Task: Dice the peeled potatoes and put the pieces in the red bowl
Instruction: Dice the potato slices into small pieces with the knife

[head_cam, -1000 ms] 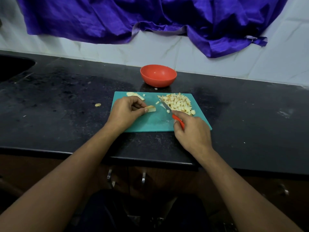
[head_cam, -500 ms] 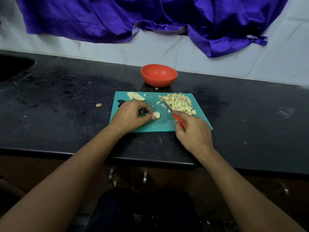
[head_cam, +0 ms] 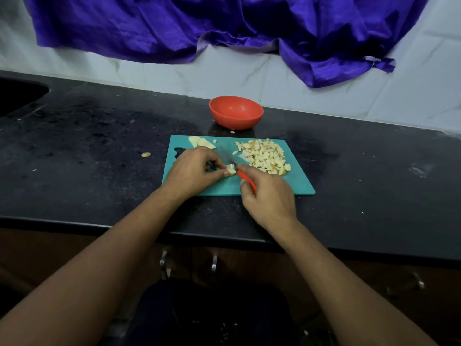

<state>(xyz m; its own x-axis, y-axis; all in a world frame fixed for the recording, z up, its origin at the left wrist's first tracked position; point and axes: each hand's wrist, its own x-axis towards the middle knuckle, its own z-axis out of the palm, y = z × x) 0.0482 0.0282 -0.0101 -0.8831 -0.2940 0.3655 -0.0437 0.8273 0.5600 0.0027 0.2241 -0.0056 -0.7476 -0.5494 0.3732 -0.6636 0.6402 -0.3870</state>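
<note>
On the teal cutting board [head_cam: 294, 182], centre of the black tabletop [head_cam: 87, 156]:

- Left hand [head_cam: 193, 172]: grip closed on a small potato piece [head_cam: 231, 169], pinched between thumb and fingertips and held down on the board's near-middle area.
- Right hand [head_cam: 268, 196]: grip closed around the red handle of a knife [head_cam: 243, 176]; the blade runs from the handle toward the board's far-left part, its edge set against the right side of the held piece.
- Diced potato heap [head_cam: 264, 156]: a loose pile of pale cubes on the board's far-right part, just beside the right hand's fingers; a few stray cubes lie at the pile's left fringe.
- Potato slices [head_cam: 200, 143]: two or three flat uncut slices at the board's far-left corner, with one small cube just to their right.
- Board cutout: a dark handle opening at the board's left edge, partly hidden by the left hand.
- Red bowl [head_cam: 236, 112]: on the tabletop just beyond the board's far edge, upright; its inside cannot be seen well. One tiny scrap [head_cam: 232, 132] lies between bowl and board.
- Stray potato bit [head_cam: 146, 154]: on the tabletop, left of the board, apart from it.
- Purple cloth [head_cam: 224, 26]: draped down the white tiled wall [head_cam: 374, 96], well beyond the board.
</note>
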